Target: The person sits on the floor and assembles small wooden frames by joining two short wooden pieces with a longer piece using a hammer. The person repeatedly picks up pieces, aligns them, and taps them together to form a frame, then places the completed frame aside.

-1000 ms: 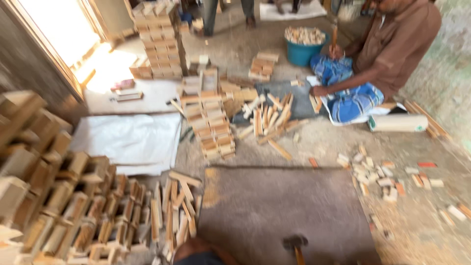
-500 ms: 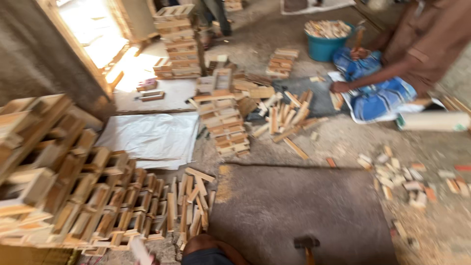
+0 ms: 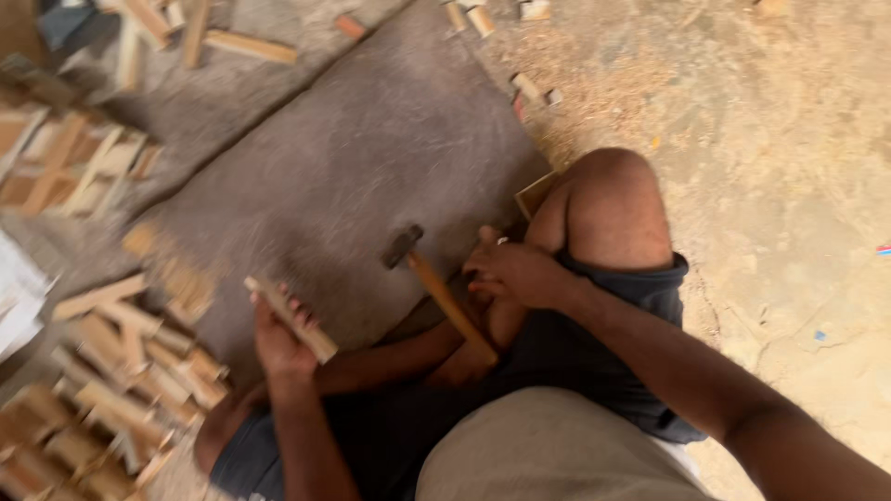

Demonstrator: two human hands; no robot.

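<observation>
My left hand [image 3: 277, 341] is closed around a short wooden stick [image 3: 295, 317], held low over the near edge of a dark grey mat [image 3: 371, 148]. A hammer [image 3: 436, 288] with a dark head and a wooden handle lies slanted on the mat against my legs. My right hand [image 3: 515, 274] rests with curled fingers at my bent knee, just right of the hammer's handle. The picture is blurred, so I cannot tell whether it touches the handle or holds anything small.
Many short wooden sticks and blocks [image 3: 121, 371] lie piled to the left, with more at the top left [image 3: 74, 158]. A small wooden block [image 3: 535, 193] sits by my knee. Sandy ground with sawdust [image 3: 761, 167] stretches right, with small offcuts [image 3: 529, 88] scattered on it.
The view has swung down from the room and the seated person to my own lap. My hands, the stick and the hammer have come into full view.
</observation>
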